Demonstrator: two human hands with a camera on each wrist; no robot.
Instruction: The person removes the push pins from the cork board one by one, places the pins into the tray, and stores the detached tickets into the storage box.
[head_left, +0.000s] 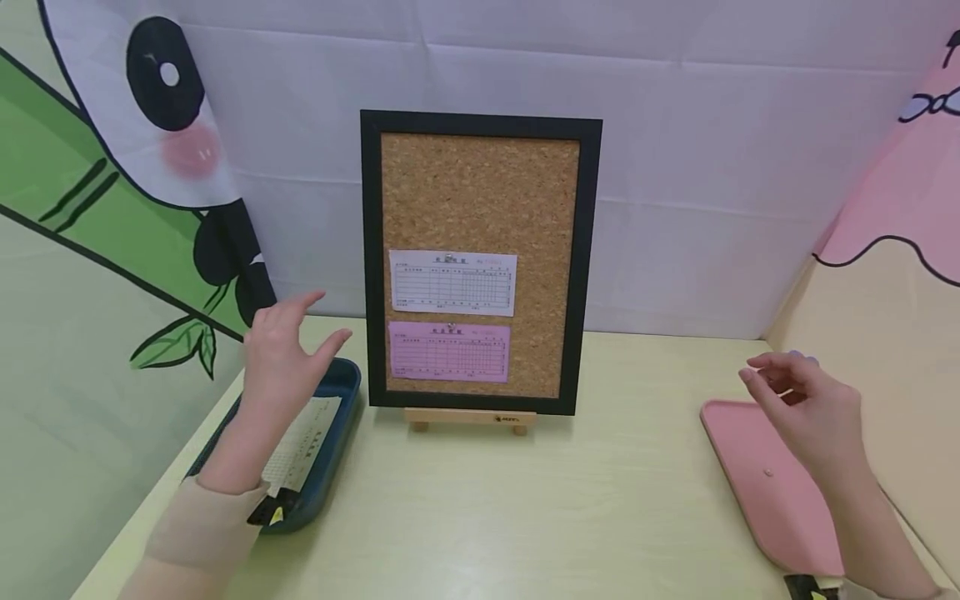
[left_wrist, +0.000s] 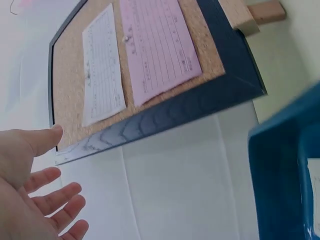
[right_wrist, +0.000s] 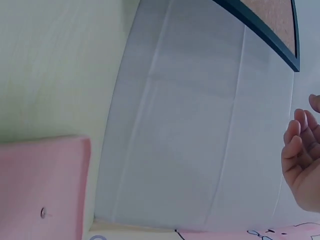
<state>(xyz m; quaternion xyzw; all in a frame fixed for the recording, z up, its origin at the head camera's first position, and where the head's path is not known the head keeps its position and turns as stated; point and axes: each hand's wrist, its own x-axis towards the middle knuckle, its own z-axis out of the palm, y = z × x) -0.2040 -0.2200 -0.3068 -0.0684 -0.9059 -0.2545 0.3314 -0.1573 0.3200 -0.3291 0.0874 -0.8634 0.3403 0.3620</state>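
A cork board (head_left: pixel 480 192) in a black frame stands upright on a small wooden easel (head_left: pixel 468 416). Pinned low on it are a white printed slip (head_left: pixel 453 283) and, just below, a pink printed slip (head_left: pixel 450 352). My left hand (head_left: pixel 281 358) hovers over the blue tray (head_left: pixel 347 379), thumb and fingers spread, holding nothing. Part of a paper slip (head_left: pixel 315 433) shows in that tray; my forearm hides the rest. Above the pink tray (head_left: pixel 738 425) is my right hand (head_left: pixel 817 408), its fingers loosely bent around nothing. One small pin (head_left: pixel 768 472) lies in the pink tray.
A pale table (head_left: pixel 600 483) carries the board and both trays. Behind it hangs a light cloth backdrop (head_left: pixel 675 150) with cartoon drawings, reaching down to the table's back edge. The blue tray is left of the board, the pink one far right.
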